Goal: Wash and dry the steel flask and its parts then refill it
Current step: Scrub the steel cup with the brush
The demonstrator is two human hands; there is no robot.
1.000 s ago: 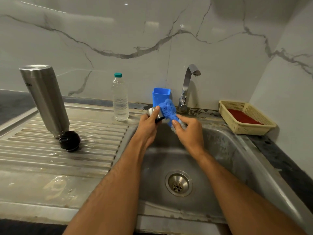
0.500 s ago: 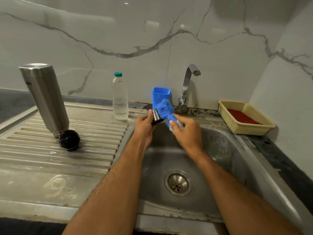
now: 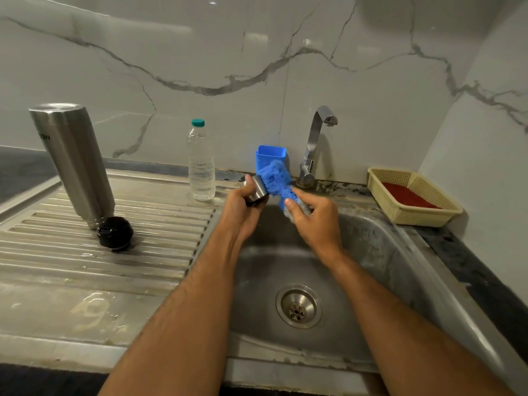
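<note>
The steel flask (image 3: pixel 73 164) stands upside down on the ribbed drainboard at the left, with its black stopper (image 3: pixel 115 233) lying right beside its mouth. Over the back of the sink, my left hand (image 3: pixel 243 207) grips the small steel flask cap (image 3: pixel 259 190). My right hand (image 3: pixel 311 221) holds a fluffy blue cloth (image 3: pixel 275 180) pressed against the cap's open end. Part of the cap is hidden by my fingers and the cloth.
A clear water bottle (image 3: pixel 201 164) with a teal lid stands behind the drainboard. A blue plastic holder (image 3: pixel 264 157) sits beside the tap (image 3: pixel 314 144). A beige basket (image 3: pixel 411 207) with a red pad rests at the right. The sink basin (image 3: pixel 371 252) has a drain (image 3: pixel 298 306) below my hands.
The cap has turned in my left hand so its side now faces up, and the blue cloth has shifted up around it. Both hands stay over the sink.
</note>
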